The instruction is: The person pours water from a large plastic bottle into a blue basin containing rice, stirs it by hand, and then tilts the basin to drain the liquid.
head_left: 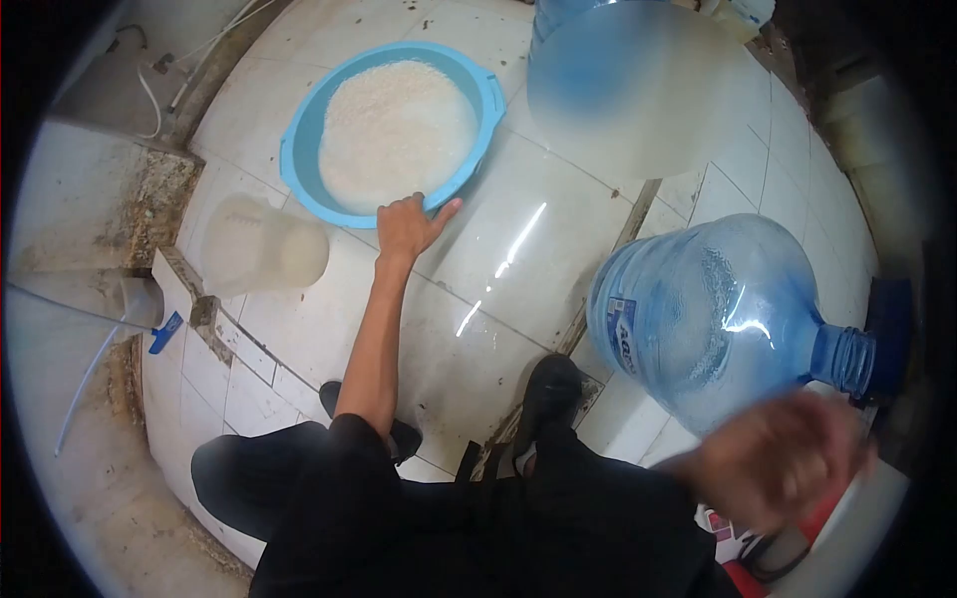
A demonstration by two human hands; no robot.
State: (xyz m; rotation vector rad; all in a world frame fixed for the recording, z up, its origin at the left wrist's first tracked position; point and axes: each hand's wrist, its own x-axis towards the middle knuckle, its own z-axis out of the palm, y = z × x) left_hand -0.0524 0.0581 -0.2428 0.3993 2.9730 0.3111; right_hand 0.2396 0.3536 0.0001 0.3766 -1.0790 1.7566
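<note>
My left hand (407, 227) grips the near rim of a light-blue plastic basin (299, 169), fingers over the edge and thumb out to the right. White grains that look like rice (394, 125) fill much of the basin, in cloudy water. At the lower right my right hand (783, 458) is smeared by motion, so its fingers cannot be made out. It is nearest to a large clear-blue water bottle (713, 309), whose open neck points right. Whether the hand touches the bottle cannot be told.
A translucent plastic jug (264, 244) is left of the basin. Another blue bottle (578, 60) stands at the top, partly blurred. The white tiled floor (528, 209) looks wet. A blue-headed tool (165, 333) is by the left ledge. Red and white items (733, 533) are lower right.
</note>
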